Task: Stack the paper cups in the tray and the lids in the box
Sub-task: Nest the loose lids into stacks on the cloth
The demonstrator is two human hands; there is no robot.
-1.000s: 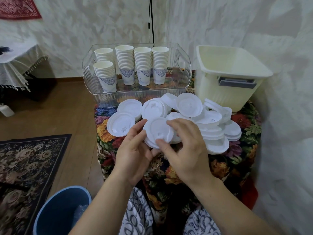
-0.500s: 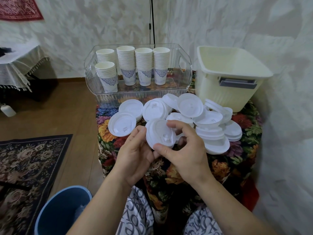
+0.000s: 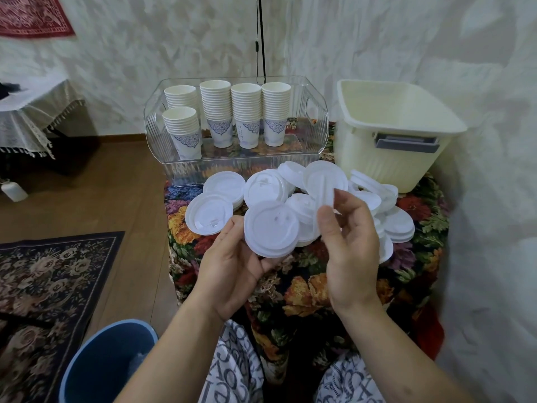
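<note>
Lid stack (image 3: 271, 228) pinched at its edge by left hand (image 3: 232, 266), right hand (image 3: 348, 242) loosely spread just beside.

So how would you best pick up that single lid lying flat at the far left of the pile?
Pinch the lid by its raised rim on the left edge, coming from above: it lies flat and thin, and its right side is tucked close against neighbouring lids, which leaves little finger room.

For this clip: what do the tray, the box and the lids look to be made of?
Tray: clear rigid plastic, glossy, ribbed walls; the cups and cloth show through it.
Box: opaque cream plastic, matte, ribbed sides with a grey handle; looks moulded.
Lids: thin white plastic, smooth with a slight sheen and moulded rims, like the lid in the left hand. Possibly coated fibre; can't be sure.
</note>
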